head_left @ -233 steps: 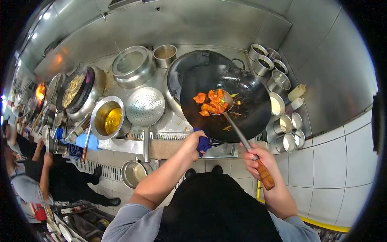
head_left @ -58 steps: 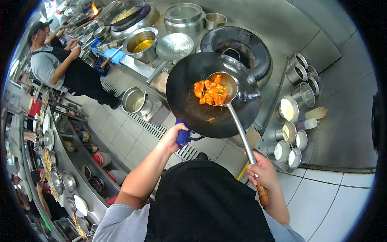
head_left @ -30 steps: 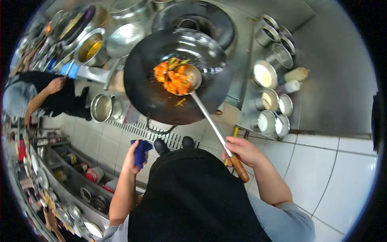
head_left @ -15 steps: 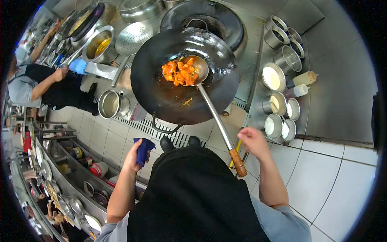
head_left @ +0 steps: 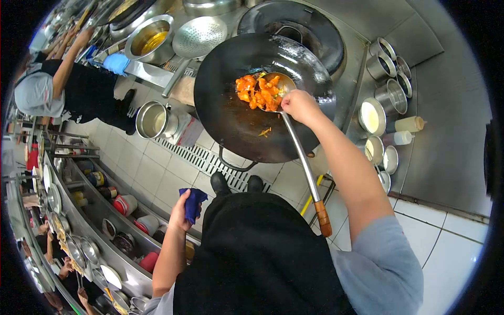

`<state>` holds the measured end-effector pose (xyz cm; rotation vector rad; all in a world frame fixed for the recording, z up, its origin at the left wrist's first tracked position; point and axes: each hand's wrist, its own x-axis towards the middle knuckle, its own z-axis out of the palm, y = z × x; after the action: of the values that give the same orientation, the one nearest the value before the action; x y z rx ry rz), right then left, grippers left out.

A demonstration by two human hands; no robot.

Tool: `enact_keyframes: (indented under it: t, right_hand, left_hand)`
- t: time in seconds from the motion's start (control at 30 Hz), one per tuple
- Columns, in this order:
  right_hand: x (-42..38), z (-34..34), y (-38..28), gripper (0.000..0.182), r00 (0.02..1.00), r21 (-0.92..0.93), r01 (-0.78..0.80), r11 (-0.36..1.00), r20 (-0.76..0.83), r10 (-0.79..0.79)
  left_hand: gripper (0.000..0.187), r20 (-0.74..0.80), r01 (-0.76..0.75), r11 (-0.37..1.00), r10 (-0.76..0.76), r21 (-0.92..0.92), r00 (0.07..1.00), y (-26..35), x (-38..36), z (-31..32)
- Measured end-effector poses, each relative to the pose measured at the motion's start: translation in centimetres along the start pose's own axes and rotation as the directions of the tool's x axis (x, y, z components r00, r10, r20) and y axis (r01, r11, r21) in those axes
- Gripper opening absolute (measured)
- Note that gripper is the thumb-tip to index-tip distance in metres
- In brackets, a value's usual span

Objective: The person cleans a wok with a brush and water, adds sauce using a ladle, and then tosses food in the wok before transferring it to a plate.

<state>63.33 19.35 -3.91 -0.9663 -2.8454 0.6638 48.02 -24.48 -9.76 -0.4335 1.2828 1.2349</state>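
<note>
A blue cloth (head_left: 194, 203) is gripped in my left hand (head_left: 180, 211), low at the left of my apron. My right hand (head_left: 300, 106) reaches over the wok (head_left: 226, 131), its fingers pressed together beside the ladle's bowl; whether they pinch anything is too small to tell. Orange-red glazed food pieces (head_left: 257, 92) lie in and beside the bowl of the ladle (head_left: 296, 137). The ladle's wooden handle (head_left: 323, 218) rests past the wok's near right side, untouched.
Metal containers (head_left: 371, 116) and squeeze bottles (head_left: 409, 124) line the right counter. A perforated strainer (head_left: 199, 37), an oil pot (head_left: 149, 39) and an empty-looking pot (head_left: 153, 121) are at upper left. A co-worker (head_left: 39, 93) stands at far left.
My right hand has moved from near the ladle's wooden handle up and forward to the food. My left hand keeps the cloth. The view has shifted, and the surroundings at the top appear farther right.
</note>
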Motion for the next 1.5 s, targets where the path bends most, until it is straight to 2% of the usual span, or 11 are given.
enact_keyframes:
  t: [0.23, 0.57, 0.67, 0.83, 1.07, 1.27, 1.37, 1.4, 1.43, 1.47, 1.5]
  right_hand:
    - [2.4, 0.6, -0.8, 0.011, 0.972, -0.152, -0.095, 0.984, 0.2, 0.125]
    - [2.6, 0.5, -0.4, 0.012, 0.98, -0.275, -0.096, 0.957, 0.141, 0.139]
    - [1.5, -1.9, 1.2, 0.015, 0.984, 0.247, -0.167, 0.955, 0.101, 0.146]
    - [-3.6, -7.4, -1.8, 0.016, 0.939, 0.808, -0.344, 0.479, 0.289, 0.187]
    - [-8.8, -10.6, -3.8, 0.014, 0.987, 0.949, -0.16, 0.272, 0.157, 0.033]
    - [-13.0, -13.5, -3.0, 0.011, 1.0, 0.915, -0.029, 0.403, 0.023, 0.019]
    - [-15.1, -11.6, 3.5, 0.015, 0.99, 0.991, 0.119, -0.066, -0.113, 0.085]
    - [-15.5, -7.8, 6.4, 0.017, 0.95, 0.672, -0.178, 0.718, -0.072, 0.303]
    - [-15.7, -4.8, 8.9, 0.019, 0.863, -0.158, -0.493, 0.856, -0.215, 0.457]
    - [-16.6, -3.2, 9.3, 0.021, 0.805, -0.287, -0.594, 0.752, -0.198, 0.56]
    - [-17.0, -3.3, 8.7, 0.02, 0.743, 0.297, -0.625, 0.722, -0.057, 0.667]
  left_hand:
    - [0.049, -0.061, -0.017, 0.988, 0.007, -0.157, 0.998, -1.8, -0.8, -3.8]
    - [0.05, -0.095, -0.031, 0.985, 0.015, -0.168, 0.995, 0.4, -0.6, -4.0]
    - [0.05, -0.058, -0.029, 0.982, 0.019, -0.185, 0.998, 1.0, -0.4, -4.2]
    - [0.046, -0.043, -0.06, 0.986, 0.054, -0.154, 0.998, 1.6, -0.1, -3.1]
    - [0.046, -0.02, -0.083, 0.995, 0.082, -0.058, 0.996, 2.4, 0.3, -0.9]
    - [0.05, 0.016, -0.109, 0.994, 0.108, 0.024, 0.994, 2.6, 0.1, -0.1]
    - [0.051, 0.055, -0.104, 0.994, 0.103, 0.019, 0.993, 2.3, -0.1, -0.2]
    - [0.051, 0.059, -0.101, 0.994, 0.099, 0.034, 0.993, 2.1, -0.4, 0.0]
    - [0.05, 0.023, -0.111, 0.993, 0.111, 0.026, 0.994, 1.9, -0.7, 0.4]
    - [0.049, -0.01, -0.126, 0.992, 0.126, 0.019, 0.992, 2.1, -0.9, 0.8]
    - [0.049, 0.0, -0.134, 0.991, 0.134, 0.026, 0.991, 2.2, -0.9, 1.0]
